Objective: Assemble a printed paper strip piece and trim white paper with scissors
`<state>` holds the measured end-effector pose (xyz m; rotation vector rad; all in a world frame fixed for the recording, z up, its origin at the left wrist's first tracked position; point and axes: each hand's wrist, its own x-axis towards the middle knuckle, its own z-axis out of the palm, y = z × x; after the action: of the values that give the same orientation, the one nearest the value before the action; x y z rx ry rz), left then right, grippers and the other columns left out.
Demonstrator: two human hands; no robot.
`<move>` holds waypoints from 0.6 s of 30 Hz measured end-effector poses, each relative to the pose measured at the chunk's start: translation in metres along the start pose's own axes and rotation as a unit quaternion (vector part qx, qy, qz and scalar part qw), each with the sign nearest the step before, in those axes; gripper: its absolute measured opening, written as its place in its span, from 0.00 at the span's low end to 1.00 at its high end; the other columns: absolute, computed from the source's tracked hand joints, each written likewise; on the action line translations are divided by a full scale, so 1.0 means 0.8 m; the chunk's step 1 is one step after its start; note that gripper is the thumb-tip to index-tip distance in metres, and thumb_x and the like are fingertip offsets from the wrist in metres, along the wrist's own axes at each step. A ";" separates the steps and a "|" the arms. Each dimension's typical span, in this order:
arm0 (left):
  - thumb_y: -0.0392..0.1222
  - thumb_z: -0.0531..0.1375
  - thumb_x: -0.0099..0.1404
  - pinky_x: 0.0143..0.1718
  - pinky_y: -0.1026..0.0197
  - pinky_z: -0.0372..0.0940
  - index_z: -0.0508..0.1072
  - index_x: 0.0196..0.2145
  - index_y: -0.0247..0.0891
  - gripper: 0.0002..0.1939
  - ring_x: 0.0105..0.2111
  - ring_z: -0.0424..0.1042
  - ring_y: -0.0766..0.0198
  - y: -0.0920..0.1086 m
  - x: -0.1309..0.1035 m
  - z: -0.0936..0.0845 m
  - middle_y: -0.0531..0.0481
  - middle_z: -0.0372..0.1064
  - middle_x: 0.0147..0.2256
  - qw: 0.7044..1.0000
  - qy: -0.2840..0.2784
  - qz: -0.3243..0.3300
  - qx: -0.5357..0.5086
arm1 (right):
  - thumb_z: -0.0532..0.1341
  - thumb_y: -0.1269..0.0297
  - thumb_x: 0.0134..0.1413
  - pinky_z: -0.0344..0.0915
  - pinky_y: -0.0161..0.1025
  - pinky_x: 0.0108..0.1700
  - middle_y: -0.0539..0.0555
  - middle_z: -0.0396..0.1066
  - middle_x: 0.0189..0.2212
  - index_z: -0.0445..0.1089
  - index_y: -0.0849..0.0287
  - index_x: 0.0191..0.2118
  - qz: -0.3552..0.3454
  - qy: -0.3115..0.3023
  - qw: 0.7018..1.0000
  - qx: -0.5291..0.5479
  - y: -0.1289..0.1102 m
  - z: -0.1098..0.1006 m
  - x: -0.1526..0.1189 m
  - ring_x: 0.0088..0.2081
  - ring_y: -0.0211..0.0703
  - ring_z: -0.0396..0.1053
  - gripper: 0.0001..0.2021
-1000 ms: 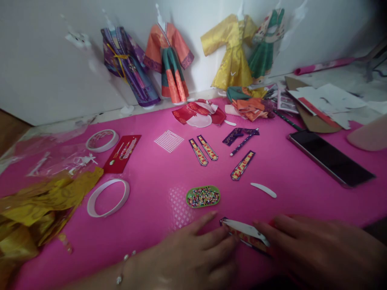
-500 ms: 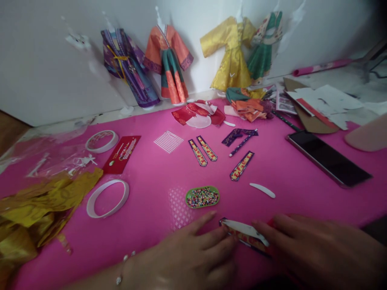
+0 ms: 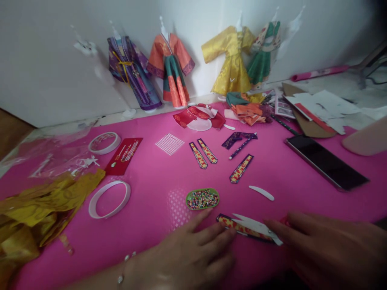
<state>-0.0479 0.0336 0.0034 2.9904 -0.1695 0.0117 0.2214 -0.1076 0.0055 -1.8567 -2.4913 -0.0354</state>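
Observation:
My left hand lies palm down with its fingers stretched out. Its fingertips touch the lower edge of a yellow-and-red patterned strip with a dark border, while another finger reaches close to the green bead tray. On the right, my right hand, somewhat blurred, is closed around scissors. Their white blades lie slightly apart along the strip, and only a little red of the handle shows. A curved white piece rests just beyond the scissors.
Three similar strips lie farther back, near a purple pencil and a sheet of rhinestones. A phone is at right. Tape rolls and yellow fabric lie left. Dressed doll stands line the wall.
The scissors and my right hand have shifted slightly right, and the blades show more spread. More of the patterned strip is visible. My left hand has barely moved; the view tilted slightly.

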 end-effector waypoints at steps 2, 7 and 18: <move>0.44 0.50 0.74 0.66 0.45 0.41 0.69 0.54 0.39 0.16 0.61 0.62 0.53 -0.001 0.000 -0.002 0.44 0.64 0.61 1.000 0.000 -0.009 0.004 | 0.50 0.72 0.55 0.48 0.43 0.16 0.45 0.67 0.23 0.70 0.45 0.49 -0.015 0.036 0.999 -0.011 0.004 0.005 -0.004 0.16 0.38 0.66 0.21; 0.44 0.52 0.73 0.66 0.47 0.42 0.70 0.53 0.39 0.16 0.60 0.62 0.54 -0.001 0.000 -0.003 0.44 0.65 0.61 1.000 0.010 -0.003 0.008 | 0.50 0.70 0.57 0.47 0.45 0.16 0.45 0.66 0.22 0.72 0.44 0.44 -0.016 0.072 0.997 -0.010 0.007 0.018 -0.005 0.15 0.38 0.65 0.18; 0.45 0.58 0.69 0.67 0.43 0.42 0.74 0.46 0.39 0.12 0.59 0.63 0.53 0.001 -0.003 0.011 0.47 0.71 0.55 0.991 0.132 -0.023 -0.005 | 0.50 0.72 0.54 0.53 0.43 0.16 0.47 0.67 0.22 0.72 0.44 0.44 -0.021 0.051 0.998 -0.023 0.005 0.020 -0.007 0.16 0.40 0.67 0.19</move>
<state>-0.0507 0.0316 -0.0055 2.9438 -0.0691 0.3974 0.2265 -0.1109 -0.0106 -1.7697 -2.4806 -0.1849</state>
